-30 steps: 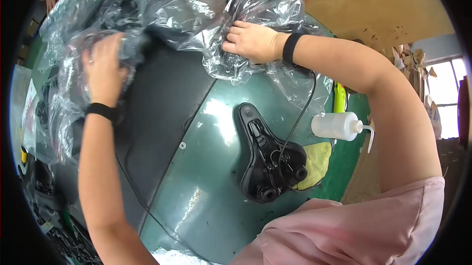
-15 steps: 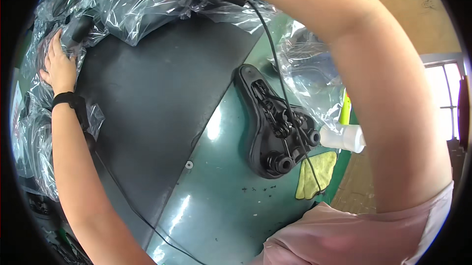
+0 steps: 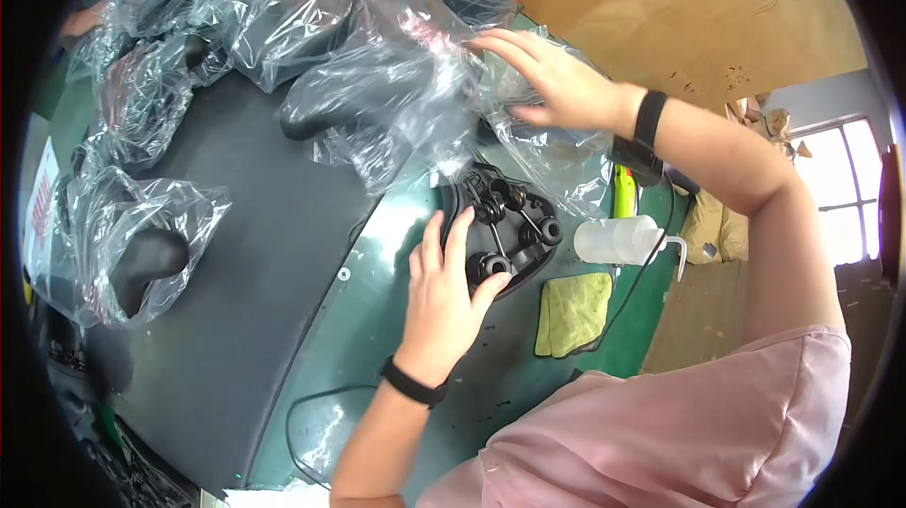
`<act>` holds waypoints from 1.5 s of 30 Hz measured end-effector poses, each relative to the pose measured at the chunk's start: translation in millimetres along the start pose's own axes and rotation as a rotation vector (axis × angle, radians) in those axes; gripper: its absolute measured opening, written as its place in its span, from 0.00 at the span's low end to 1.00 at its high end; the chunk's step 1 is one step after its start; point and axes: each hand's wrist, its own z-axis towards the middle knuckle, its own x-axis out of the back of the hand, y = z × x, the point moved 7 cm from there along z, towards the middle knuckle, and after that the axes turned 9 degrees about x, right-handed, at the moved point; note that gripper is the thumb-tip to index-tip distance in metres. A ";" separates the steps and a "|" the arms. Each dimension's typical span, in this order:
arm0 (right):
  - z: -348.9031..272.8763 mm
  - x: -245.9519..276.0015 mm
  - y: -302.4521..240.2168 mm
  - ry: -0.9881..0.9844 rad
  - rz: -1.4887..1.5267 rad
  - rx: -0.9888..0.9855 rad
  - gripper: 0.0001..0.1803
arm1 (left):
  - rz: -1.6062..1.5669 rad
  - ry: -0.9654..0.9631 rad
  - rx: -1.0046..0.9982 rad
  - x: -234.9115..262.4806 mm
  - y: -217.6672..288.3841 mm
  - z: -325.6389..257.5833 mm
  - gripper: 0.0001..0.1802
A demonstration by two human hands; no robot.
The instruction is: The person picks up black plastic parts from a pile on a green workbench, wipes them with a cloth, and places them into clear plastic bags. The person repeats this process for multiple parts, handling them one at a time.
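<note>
**Left hand [image 3: 442, 291] lay on an upturned saddle [image 3: 514, 234]; right hand [image 3: 557, 83] spread by clear plastic**

The left hand's fingers touched the side of the black saddle and its thumb reached the wide end; how firmly it held could not be told. The right hand was open, fingers stretched out at a blurred clear bag [image 3: 406, 83]; whether the fingertips touched it was unclear. The saddle sat underside up on the green worktop [image 3: 354, 338], its narrow end close to that bag. Near its wide end lay a folded yellow-green cloth [image 3: 574, 312], and beside that a white squeeze bottle [image 3: 613, 240] on its side. Leftward stretched a dark mat [image 3: 226, 338], with another bagged black piece [image 3: 156, 255] on its far side and heaped clear plastic [image 3: 293, 22] along the top.
</note>
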 end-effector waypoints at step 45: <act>240.7 49.5 44.1 0.712 -0.498 0.087 0.30 | 0.197 0.336 0.031 210.7 -10.5 -88.8 0.21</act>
